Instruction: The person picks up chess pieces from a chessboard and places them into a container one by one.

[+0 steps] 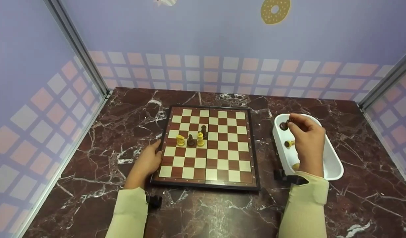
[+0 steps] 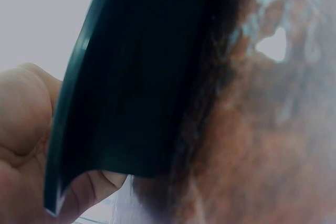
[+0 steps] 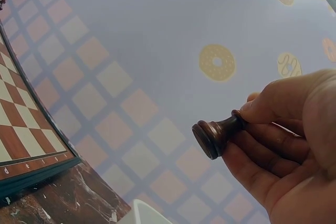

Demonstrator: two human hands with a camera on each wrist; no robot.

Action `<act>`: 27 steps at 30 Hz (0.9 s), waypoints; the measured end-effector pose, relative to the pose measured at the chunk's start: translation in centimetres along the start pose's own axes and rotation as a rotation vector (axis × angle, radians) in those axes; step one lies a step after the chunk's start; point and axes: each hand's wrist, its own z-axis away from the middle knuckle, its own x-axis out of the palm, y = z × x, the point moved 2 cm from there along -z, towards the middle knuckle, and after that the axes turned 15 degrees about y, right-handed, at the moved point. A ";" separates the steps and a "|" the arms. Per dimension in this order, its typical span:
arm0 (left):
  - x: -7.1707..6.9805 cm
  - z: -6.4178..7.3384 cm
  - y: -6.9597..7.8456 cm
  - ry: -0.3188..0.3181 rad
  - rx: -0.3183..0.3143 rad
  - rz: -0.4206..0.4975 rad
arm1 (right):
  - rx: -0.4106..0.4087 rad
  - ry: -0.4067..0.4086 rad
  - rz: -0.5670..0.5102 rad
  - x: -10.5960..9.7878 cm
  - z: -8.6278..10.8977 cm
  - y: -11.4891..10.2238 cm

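Note:
Above the white tray (image 1: pixel 335 167), my right hand (image 1: pixel 307 142) pinches a dark brown chess piece (image 3: pixel 218 134) by its narrow upper end. The piece is tilted, its round base pointing away from the fingers, which hide its top. My left hand (image 1: pixel 148 160) grips the left edge of the chessboard (image 1: pixel 222 165), whose dark side fills much of the left wrist view. Standing on the board are a yellow knight (image 1: pixel 180 140), a small dark chess piece (image 1: pixel 191 141), a tall yellow piece (image 1: pixel 200 140) and a tall dark piece (image 1: pixel 203 129) partly behind it.
Inside the tray lies a yellow chess piece (image 1: pixel 289 143), with another yellowish piece (image 1: pixel 295 166) partly hidden by the right wrist. The board and tray stand on a dark red marbled tabletop (image 1: pixel 123 125). Patterned panels (image 1: pixel 203 39) enclose the back and both sides.

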 end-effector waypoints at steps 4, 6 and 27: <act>0.0 0.0 -0.1 -0.007 -0.010 0.000 | 0.012 0.007 0.003 -0.1 0.0 0.0; 0.0 0.0 -0.1 -0.009 -0.014 0.003 | 0.013 0.011 0.022 -0.1 -0.1 0.1; 0.1 0.0 -0.2 -0.017 -0.003 0.015 | 0.079 0.051 0.002 -0.6 -0.5 0.5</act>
